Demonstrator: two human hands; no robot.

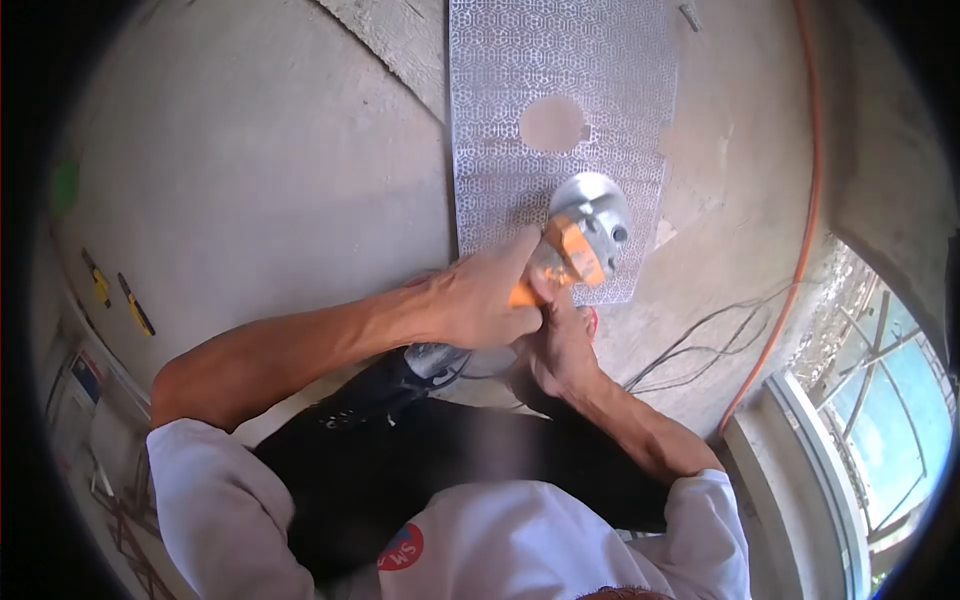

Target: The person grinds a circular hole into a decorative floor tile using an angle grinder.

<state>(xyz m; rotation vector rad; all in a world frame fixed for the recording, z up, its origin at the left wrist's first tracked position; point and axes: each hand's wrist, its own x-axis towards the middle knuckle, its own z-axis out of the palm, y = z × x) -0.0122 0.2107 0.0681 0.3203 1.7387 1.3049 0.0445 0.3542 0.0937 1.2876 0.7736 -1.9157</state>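
An orange and grey angle grinder (580,235) with a round metal guard rests over the near edge of a patterned metal sheet (520,90) lying on the concrete floor. The sheet has a round hole (552,123) cut through it. My left hand (480,300) wraps the grinder's body from the left, index finger stretched toward the head. My right hand (560,345) grips the tool from underneath, close to the left hand. Both arms reach forward over my black trousers.
An orange cable (812,190) runs along the floor on the right, with thin black wires (700,345) beside it. A window frame (830,470) is at lower right. Yellow-handled tools (135,305) lie at far left. Bare concrete floor (260,170) spreads to the left.
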